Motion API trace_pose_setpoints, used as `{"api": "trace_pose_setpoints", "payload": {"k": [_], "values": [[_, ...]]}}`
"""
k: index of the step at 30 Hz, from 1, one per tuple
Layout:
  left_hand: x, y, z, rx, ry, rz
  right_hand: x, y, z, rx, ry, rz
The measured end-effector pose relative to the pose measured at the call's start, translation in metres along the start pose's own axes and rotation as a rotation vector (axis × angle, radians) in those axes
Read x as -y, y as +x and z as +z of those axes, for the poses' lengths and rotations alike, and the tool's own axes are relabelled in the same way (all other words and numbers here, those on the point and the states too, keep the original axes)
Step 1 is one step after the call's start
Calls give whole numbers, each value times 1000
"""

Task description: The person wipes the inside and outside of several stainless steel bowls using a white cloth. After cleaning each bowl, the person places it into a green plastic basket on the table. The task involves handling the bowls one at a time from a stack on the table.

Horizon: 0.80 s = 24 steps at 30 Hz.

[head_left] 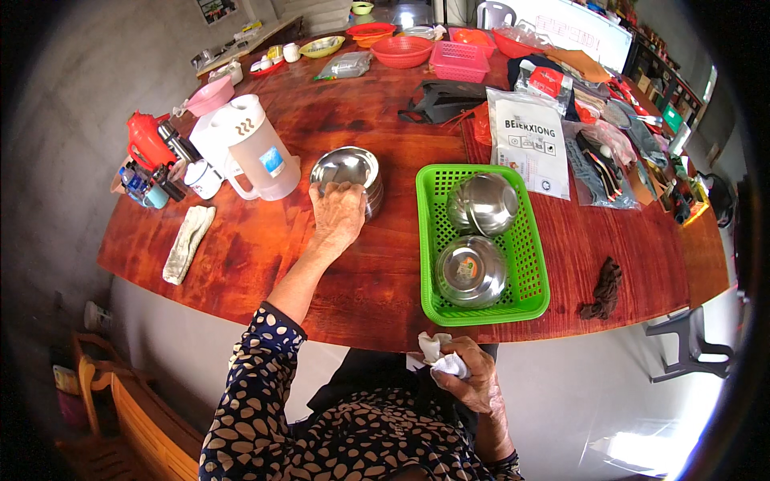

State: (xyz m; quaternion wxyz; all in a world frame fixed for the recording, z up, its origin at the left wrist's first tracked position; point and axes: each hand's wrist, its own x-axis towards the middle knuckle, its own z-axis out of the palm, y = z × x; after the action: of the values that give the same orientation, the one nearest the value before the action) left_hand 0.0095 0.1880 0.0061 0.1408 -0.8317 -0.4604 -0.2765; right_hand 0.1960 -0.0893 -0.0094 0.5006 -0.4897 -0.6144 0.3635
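Observation:
My left hand point(339, 215) reaches forward over the table, fingers closed over the near rim of a shiny steel bowl point(346, 164). This bowl appears to sit on top of a stack of similar ones. Low in front of my body, just off the table's near edge, my right hand point(473, 377) clutches a crumpled white cloth point(449, 364). Ahead of that hand stands a green plastic basket point(427, 301) with two steel bowls in it. The far bowl point(491, 202) lies tilted on its side; the near bowl point(472, 272) shows a coloured sticker.
Left of the bowls stand a clear plastic pitcher point(265, 156) and a white mug point(202, 179). A folded pale cloth point(189, 244) and a dark brown cloth point(604, 289) lie on the reddish wooden table point(369, 297). Packaged clothes point(601, 160) crowd the right; colourful baskets point(401, 52) sit farther back.

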Motion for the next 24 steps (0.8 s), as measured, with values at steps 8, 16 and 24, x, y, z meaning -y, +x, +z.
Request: {"api": "trace_pose_setpoints", "payload": {"k": [8, 16, 24], "values": [[4, -4, 5, 57, -141, -74, 4, 1, 5, 8, -29, 16], [12, -8, -3, -80, -287, -69, 7, 3, 11, 26, -44, 15], [-10, -23, -55, -212, -561, -204, 8, 4, 14, 17, -34, 4]]}}
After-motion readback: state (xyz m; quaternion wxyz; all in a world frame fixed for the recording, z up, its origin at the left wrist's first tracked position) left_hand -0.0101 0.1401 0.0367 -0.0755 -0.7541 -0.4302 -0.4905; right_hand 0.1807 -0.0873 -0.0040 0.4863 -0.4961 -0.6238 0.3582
